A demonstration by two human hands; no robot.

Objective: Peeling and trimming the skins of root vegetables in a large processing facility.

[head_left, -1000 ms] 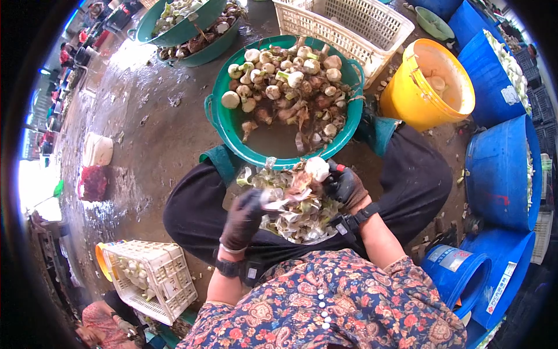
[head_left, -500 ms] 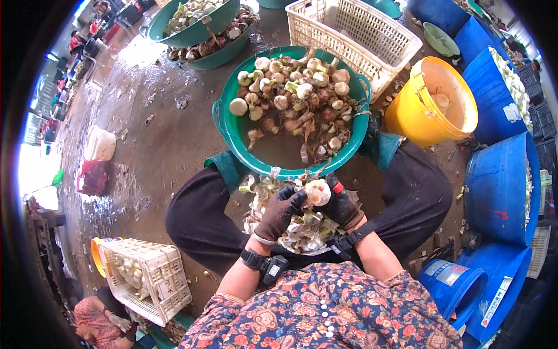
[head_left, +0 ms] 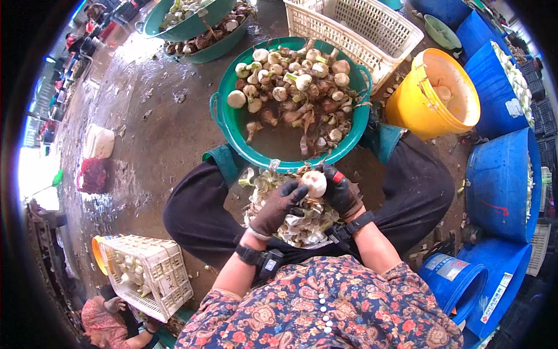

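Between my two gloved hands is a whitish garlic bulb [head_left: 314,183], partly peeled, with reddish-brown marks on top. My left hand [head_left: 279,210], in a brown glove with dark fingertips, is closed against the bulb's left side. The fingers of my right hand [head_left: 343,196], in a dark glove, curl round its right side; a small red piece shows at them, too small to name. Below the hands, a heap of papery garlic skins [head_left: 305,228] lies between my legs. Just beyond, a green tub [head_left: 279,164] holds many unpeeled bulbs and some brownish water.
A yellow bucket [head_left: 407,107] and a cream crate [head_left: 381,67] stand right of the tub. Blue barrels [head_left: 497,180] line the right side. Green basins [head_left: 224,53] stand far left. Near left, another person [head_left: 104,320] sits by a tipped white crate [head_left: 168,279] of garlic.
The bulb has turned between my hands, and less of its brown marking shows. My left hand has shifted slightly, its fingers stretched more toward the bulb. The other person's hands have moved.
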